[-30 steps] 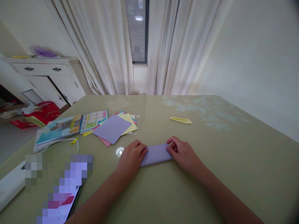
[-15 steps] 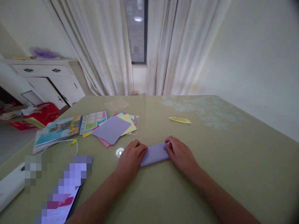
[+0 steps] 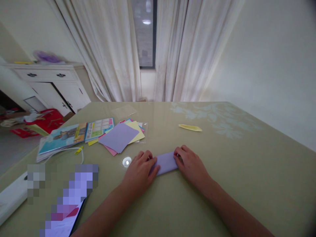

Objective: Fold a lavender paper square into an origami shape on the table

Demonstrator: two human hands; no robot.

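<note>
A folded strip of purple paper (image 3: 166, 163) lies on the table between my hands, its long side slightly tilted up to the right. My left hand (image 3: 140, 168) grips its left end, with the thumb along the near edge and the fingers on top. At the other end, my right hand (image 3: 189, 164) pinches the paper between thumb and bent fingers. Farther back on the right lies a folded yellow paper piece (image 3: 190, 127), apart from both hands. Left of my left hand is a pile of coloured paper sheets, with a purple sheet (image 3: 118, 136) on top.
Booklets (image 3: 63, 136) lie at the table's left edge, near a white cable (image 3: 82, 156). A device with a lit, partly blurred screen (image 3: 71, 200) and a white object (image 3: 12, 197) are at the near left. Curtains (image 3: 111, 49) hang beyond the table (image 3: 234, 171).
My left thumb has shifted right along the near edge of the purple paper, and the left hand covers more of its end. The right hand stays nearly in place.
</note>
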